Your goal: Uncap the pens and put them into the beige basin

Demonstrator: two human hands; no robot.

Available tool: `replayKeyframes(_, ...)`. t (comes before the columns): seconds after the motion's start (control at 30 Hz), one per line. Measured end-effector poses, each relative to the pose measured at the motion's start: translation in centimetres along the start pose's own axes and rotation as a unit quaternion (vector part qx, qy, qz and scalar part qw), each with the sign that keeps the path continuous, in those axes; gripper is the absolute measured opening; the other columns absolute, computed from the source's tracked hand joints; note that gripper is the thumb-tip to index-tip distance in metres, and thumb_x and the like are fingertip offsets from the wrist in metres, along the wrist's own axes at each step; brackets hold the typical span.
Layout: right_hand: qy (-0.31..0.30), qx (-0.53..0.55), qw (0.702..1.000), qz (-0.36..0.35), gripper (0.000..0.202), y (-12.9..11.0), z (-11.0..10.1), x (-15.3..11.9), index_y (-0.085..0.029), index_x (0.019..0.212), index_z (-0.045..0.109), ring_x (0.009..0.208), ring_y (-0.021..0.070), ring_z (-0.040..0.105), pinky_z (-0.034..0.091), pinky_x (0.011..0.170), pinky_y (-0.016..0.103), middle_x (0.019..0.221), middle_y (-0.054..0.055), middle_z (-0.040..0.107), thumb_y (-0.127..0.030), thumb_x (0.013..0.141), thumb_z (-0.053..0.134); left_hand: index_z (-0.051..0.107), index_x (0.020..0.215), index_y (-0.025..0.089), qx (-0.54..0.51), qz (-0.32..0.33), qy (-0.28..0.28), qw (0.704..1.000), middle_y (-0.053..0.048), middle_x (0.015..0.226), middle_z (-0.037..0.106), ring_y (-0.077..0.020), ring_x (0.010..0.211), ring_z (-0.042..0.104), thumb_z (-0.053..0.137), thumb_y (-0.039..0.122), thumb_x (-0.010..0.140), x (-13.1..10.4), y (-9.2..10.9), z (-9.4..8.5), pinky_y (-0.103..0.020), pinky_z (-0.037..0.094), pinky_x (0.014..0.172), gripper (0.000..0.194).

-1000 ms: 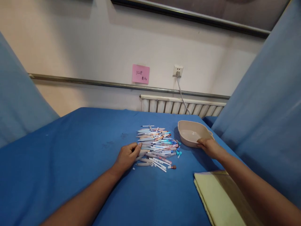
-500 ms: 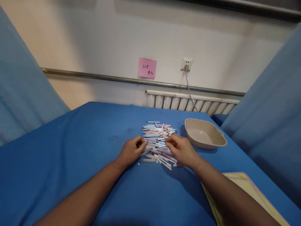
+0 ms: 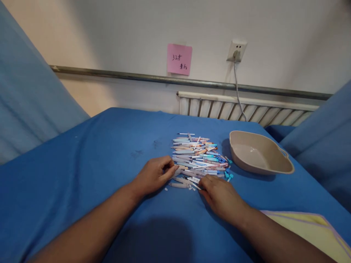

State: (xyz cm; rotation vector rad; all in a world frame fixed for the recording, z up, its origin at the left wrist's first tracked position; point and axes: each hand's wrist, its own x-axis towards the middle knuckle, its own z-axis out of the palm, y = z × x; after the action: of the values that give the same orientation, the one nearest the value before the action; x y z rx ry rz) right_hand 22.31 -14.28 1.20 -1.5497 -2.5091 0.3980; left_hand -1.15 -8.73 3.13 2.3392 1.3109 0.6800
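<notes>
A heap of pen parts [image 3: 189, 151] lies on the blue cover, with pale barrels, thin white refills and coloured caps mixed together. At the heap's left edge is my left hand [image 3: 157, 172], its thumb and forefinger pinched together; whatever they hold is too small to make out. My right hand [image 3: 219, 191] is at the near right side, fingers closed over the end of a white pen refill [image 3: 194, 180]. Its fingertips are partly hidden. Small blue and teal pieces [image 3: 228, 175] lie just beyond this hand, and tiny white bits [image 3: 166, 189] are near the left one.
A beige plastic basin [image 3: 260, 153] stands right of the heap. A folded yellow cloth [image 3: 304, 226] lies at the near right, partly under my right forearm. Behind the blue-covered surface [image 3: 123, 131] are a radiator [image 3: 216, 107], a metal rail and a plugged-in cable. Blue curtains hang on both sides.
My right hand has come down from the heap's right side to the white refills at its near edge, uncovering coloured pieces. My left hand stays pinched. The camera view has shifted slightly.
</notes>
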Motion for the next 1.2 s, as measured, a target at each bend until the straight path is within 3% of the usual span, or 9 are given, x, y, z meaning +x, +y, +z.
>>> replayKeyframes(0.3,0.016,-0.091,0.996,-0.010,0.023,0.4,0.4,0.0,-0.018,0.096,0.059,0.085,0.0242,0.059,0.040,0.073,0.033,0.091,0.009,0.064,-0.007,0.083,0.042,0.057,0.071,0.018,-0.006,0.009,-0.066,0.998,0.002,0.063,0.056,-0.0121,0.057,0.047,0.047,0.039,0.087,0.2,0.5,-0.7,-0.022,0.032,0.056,0.028)
replayKeyframes(0.5,0.052,0.053,0.997,-0.005,0.016,1.3,-0.1,0.0,-0.019,0.095,0.058,0.082,0.0186,0.060,0.042,0.071,0.028,0.091,0.006,0.064,-0.016,0.085,0.045,0.059,0.075,0.019,-0.005,0.035,-0.142,0.989,0.001,0.067,0.058,-0.0133,0.060,0.049,0.051,0.033,0.085,-0.1,1.0,-1.0,-0.021,0.033,0.057,0.019)
replayKeyframes(0.6,0.114,0.179,0.977,0.023,0.012,1.8,0.4,0.5,-0.020,0.086,0.059,0.076,0.0163,0.060,0.042,0.067,0.026,0.084,0.002,0.065,-0.020,0.085,0.047,0.059,0.077,0.020,0.005,0.051,-0.155,0.987,0.000,0.071,0.060,-0.0140,0.063,0.051,0.052,0.033,0.085,-0.2,1.0,-1.0,-0.021,0.034,0.058,0.017)
replayKeyframes(0.73,0.178,0.345,0.917,0.094,0.014,2.1,0.9,1.2,-0.019,0.077,0.058,0.057,0.0134,0.054,0.039,0.049,0.023,0.070,0.000,0.061,-0.031,0.082,0.051,0.059,0.078,0.019,0.025,0.064,-0.167,0.984,-0.001,0.073,0.061,-0.0152,0.065,0.053,0.054,0.033,0.084,-0.3,1.1,-0.8,-0.022,0.035,0.059,0.016)
replayKeyframes(0.87,0.214,0.425,0.870,0.129,0.016,2.1,0.7,1.5,-0.019,0.075,0.058,0.053,0.0119,0.049,0.038,0.043,0.021,0.068,-0.001,0.058,-0.034,0.077,0.055,0.060,0.082,0.020,0.048,0.070,-0.180,0.980,-0.001,0.079,0.062,-0.0164,0.070,0.054,0.054,0.031,0.085,-0.4,1.3,-0.2,-0.023,0.036,0.062,0.013)
replayKeyframes(1.0,0.231,0.455,0.851,0.124,0.018,2.0,0.4,1.5,-0.018,0.076,0.059,0.054,0.0116,0.049,0.040,0.046,0.022,0.066,-0.002,0.055,-0.036,0.075,0.057,0.059,0.085,0.020,0.071,0.081,-0.185,0.977,-0.003,0.083,0.062,-0.0178,0.075,0.056,0.055,0.031,0.084,-0.5,1.5,0.1,-0.024,0.039,0.066,0.012)
replayKeyframes(1.2,0.230,0.461,0.852,0.097,0.020,1.6,0.5,1.4,-0.018,0.075,0.059,0.059,0.0129,0.052,0.040,0.049,0.022,0.066,0.000,0.057,-0.038,0.075,0.058,0.059,0.088,0.020,0.108,0.088,-0.188,0.972,-0.004,0.087,0.063,-0.0194,0.080,0.057,0.056,0.028,0.085,-0.7,1.8,0.3,-0.027,0.040,0.069,0.010)
